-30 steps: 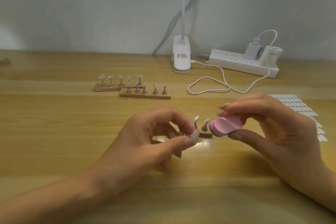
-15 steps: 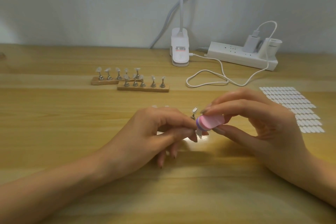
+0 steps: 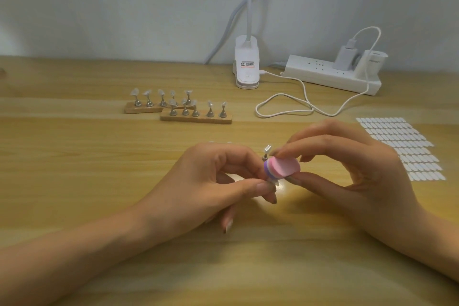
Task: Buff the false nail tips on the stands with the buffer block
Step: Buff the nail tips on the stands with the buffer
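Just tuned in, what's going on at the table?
A person is buffing by hand. The left hand pinches a false nail tip on its holder, which the fingers mostly hide. The right hand holds the pink buffer block between thumb and fingers, set against that tip. Farther back, a rear wooden base and a front wooden base carry more tips on stands, with no hand on them.

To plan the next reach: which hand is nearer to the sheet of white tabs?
Right. The right hand sits just left of the sheet of white tabs; the left hand is farther left, across the buffer block.
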`<act>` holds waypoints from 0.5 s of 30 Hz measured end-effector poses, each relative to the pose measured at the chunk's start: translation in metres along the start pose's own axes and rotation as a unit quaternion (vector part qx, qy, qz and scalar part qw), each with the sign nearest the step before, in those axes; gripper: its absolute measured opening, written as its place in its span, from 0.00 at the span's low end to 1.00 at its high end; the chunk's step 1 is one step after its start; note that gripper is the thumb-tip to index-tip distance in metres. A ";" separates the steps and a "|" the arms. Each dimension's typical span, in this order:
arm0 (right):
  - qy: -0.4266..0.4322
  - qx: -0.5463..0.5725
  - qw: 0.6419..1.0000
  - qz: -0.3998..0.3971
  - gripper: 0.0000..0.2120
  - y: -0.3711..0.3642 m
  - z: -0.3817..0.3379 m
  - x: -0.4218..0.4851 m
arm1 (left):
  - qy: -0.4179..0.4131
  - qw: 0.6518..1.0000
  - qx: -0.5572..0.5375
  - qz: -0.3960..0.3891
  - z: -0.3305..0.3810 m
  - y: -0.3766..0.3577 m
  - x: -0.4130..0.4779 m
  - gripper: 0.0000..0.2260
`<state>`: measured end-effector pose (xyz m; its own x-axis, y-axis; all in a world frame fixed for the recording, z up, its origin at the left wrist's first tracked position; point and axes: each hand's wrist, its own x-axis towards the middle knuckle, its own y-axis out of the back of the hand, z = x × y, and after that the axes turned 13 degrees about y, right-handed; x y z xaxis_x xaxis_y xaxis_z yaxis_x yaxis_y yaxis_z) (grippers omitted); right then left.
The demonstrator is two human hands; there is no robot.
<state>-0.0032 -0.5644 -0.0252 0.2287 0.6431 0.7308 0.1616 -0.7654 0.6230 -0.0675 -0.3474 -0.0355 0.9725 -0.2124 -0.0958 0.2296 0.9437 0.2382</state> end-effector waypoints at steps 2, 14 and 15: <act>0.005 0.003 1.000 -0.006 0.08 -0.001 -0.004 0.000 | -0.002 1.000 -0.013 0.012 -0.001 0.000 0.000 0.02; 0.019 -0.015 1.000 0.000 0.07 -0.004 -0.005 0.002 | -0.007 0.999 -0.043 0.027 -0.003 0.001 0.001 0.08; 0.013 -0.014 1.000 0.007 0.07 -0.004 -0.004 0.003 | -0.008 0.999 -0.041 0.025 -0.002 0.000 0.001 0.08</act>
<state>-0.0074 -0.5595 -0.0242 0.2060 0.6336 0.7458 0.1317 -0.7731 0.6204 -0.0670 -0.3466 -0.0375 0.9833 -0.1676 -0.0706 0.1771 0.9709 0.1615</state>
